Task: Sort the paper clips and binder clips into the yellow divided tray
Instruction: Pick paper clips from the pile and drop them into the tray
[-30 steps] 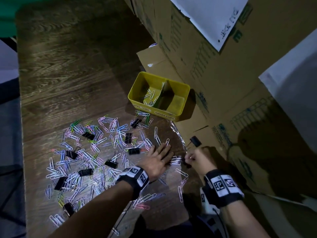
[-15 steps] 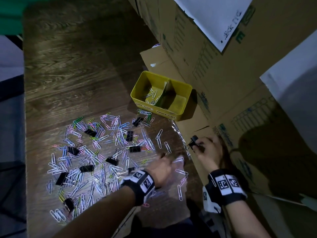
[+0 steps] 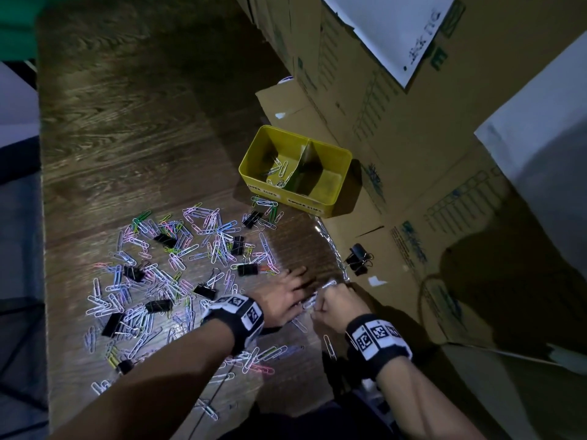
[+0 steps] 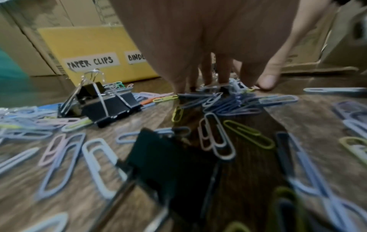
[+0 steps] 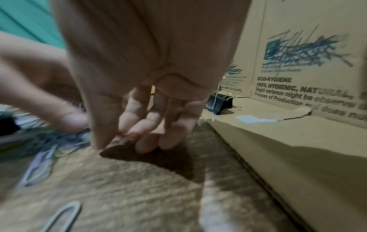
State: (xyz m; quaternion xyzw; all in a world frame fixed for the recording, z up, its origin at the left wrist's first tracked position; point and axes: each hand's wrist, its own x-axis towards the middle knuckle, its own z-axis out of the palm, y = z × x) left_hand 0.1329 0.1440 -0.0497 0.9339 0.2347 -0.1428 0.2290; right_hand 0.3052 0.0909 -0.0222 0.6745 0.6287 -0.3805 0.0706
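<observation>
Left hand [image 3: 282, 300] flat, fingers spread on paper clips [image 3: 313, 300] at counter [image 3: 127, 138] edge, right hand [image 3: 333, 304] pinching some beside it; yellow tray [image 3: 276, 193] lies at 12 o'clock, nearer left hand, long axis 10-to-4.

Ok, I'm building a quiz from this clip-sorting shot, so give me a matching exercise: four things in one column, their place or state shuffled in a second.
Things:
1. yellow divided tray
2. left compartment
3. left hand
4. binder clips on the cardboard flap

Places or states:
A. fingers spread flat on the table, over paper clips
B. lying off the table, right of the pile
C. against the cardboard boxes, beyond the pile
D. holds a few paper clips

Pairs: 1-C, 2-D, 3-A, 4-B
</observation>
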